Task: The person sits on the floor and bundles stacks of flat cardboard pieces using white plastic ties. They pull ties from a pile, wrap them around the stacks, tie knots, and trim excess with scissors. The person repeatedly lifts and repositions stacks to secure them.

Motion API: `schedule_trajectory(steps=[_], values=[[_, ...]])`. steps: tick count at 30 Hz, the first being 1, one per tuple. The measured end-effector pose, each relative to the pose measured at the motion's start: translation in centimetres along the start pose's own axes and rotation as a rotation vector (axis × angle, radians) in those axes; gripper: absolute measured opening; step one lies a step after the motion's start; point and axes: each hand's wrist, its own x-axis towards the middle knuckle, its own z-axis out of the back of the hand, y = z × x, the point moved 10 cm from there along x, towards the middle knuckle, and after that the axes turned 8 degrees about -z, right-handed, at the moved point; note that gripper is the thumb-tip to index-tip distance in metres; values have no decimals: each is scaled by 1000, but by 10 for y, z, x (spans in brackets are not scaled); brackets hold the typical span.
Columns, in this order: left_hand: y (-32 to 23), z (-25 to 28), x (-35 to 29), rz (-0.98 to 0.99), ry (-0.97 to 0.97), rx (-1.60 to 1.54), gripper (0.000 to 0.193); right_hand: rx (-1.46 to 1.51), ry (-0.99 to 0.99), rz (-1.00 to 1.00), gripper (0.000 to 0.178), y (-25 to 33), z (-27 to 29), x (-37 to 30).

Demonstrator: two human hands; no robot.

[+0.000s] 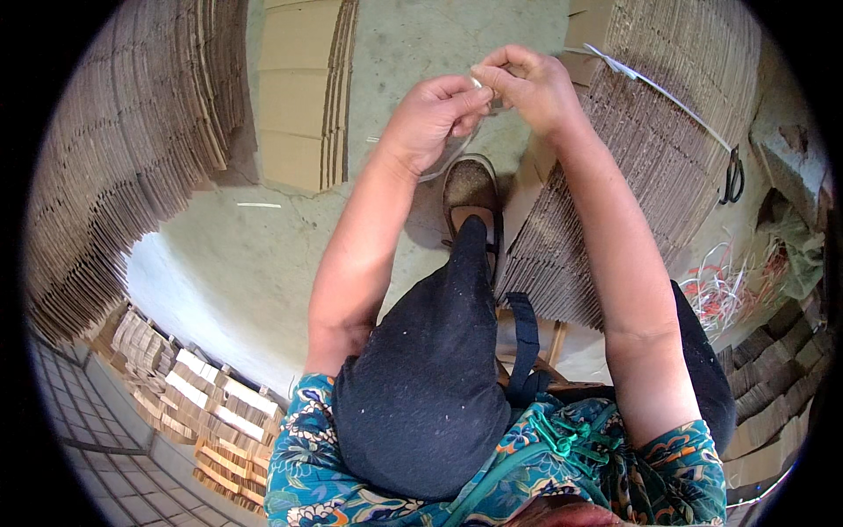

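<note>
Out in front of me, above my shoe, both hands meet at their fingertips. My left hand point(436, 120) is closed, thumb against fingers, on a thin whitish plastic strap point(456, 160). The strap curves down below that hand in a loose loop. My right hand point(536, 91) pinches at the strap's pale end, right beside the left thumb. Fingers hide just how the strap lies between them. To the right of my right hand stands a long stack of flat cardboard point(663, 132). A white strip point(659, 90) lies across its top.
Black-handled scissors point(731, 180) lie at that stack's right edge. Red and white strap scraps point(733, 285) pile up on the right. More cardboard stands in stacks at far left point(140, 114) and ahead point(303, 97). A short white strip point(259, 205) lies on the concrete floor point(237, 255).
</note>
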Motion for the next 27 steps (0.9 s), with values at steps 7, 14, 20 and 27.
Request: schedule_trajectory(steps=[7,14,20,27], values=[[-7,8,0,-62,-117,-202,14,232,138,-47,35,6,-10,-6],[-7,16,-1,-76,-65,-236,13,190,153,144,29,16,-8,-11],[-15,21,-2,-122,-119,-71,10,193,272,-94,25,-6,-23,-3],[-29,25,-7,-223,-252,318,11,190,389,-109,23,-13,-34,-3]])
